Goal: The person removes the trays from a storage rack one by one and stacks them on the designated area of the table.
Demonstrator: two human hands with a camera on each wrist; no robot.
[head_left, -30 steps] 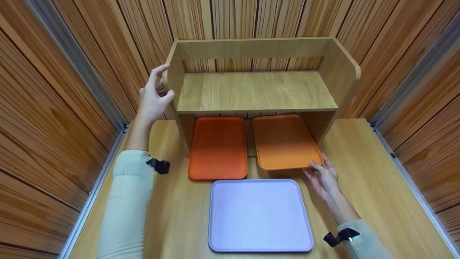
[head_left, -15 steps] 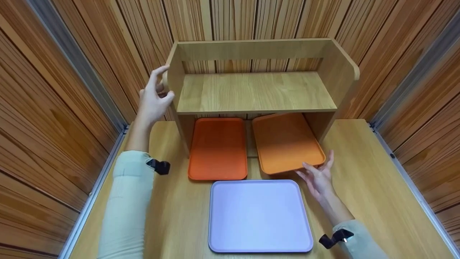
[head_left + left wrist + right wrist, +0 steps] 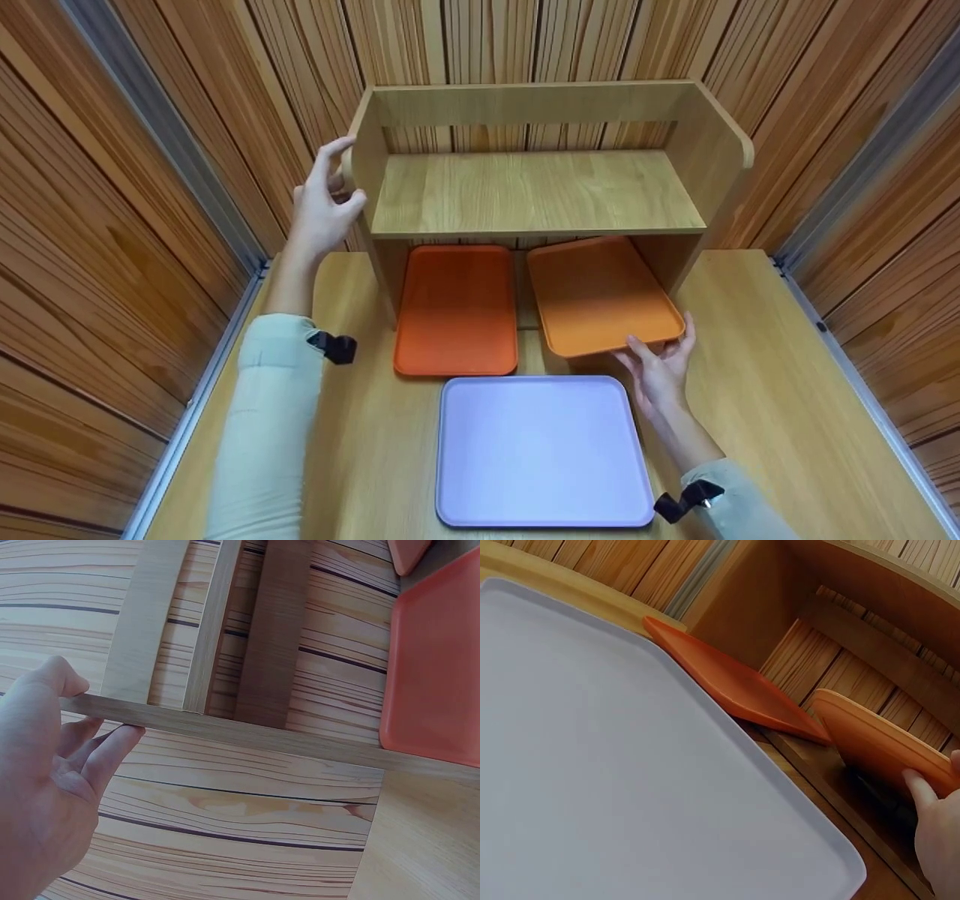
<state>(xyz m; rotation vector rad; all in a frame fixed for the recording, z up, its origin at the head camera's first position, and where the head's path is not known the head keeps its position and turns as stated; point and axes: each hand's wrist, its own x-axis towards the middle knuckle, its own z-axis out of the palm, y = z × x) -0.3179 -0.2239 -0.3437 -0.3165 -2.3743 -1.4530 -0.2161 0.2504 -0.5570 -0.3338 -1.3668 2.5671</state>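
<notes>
My left hand (image 3: pixel 322 206) grips the left side panel (image 3: pixel 247 736) of a wooden desktop shelf, its thumb on one face and fingers on the other in the left wrist view. With my right hand (image 3: pixel 660 371) I hold an orange tray (image 3: pixel 600 300) by its front right corner. That tray sits askew under the right half of the shelf, its front raised above the tabletop. Beside it, under the left half, lies a red-orange tray (image 3: pixel 456 311), its front part sticking out. In the right wrist view a fingertip (image 3: pixel 913 778) touches the orange tray's underside.
A lavender tray (image 3: pixel 544 450) lies flat on the wooden table (image 3: pixel 367 450) in front of the shelf (image 3: pixel 536 191), close to both other trays. Wood-panelled walls (image 3: pixel 120 247) enclose the table at the back and sides, with metal strips along the corners.
The orange tray has turned askew, its front right corner shifting right and up. My right hand has moved slightly left along its front edge. The left hand has stayed in place.
</notes>
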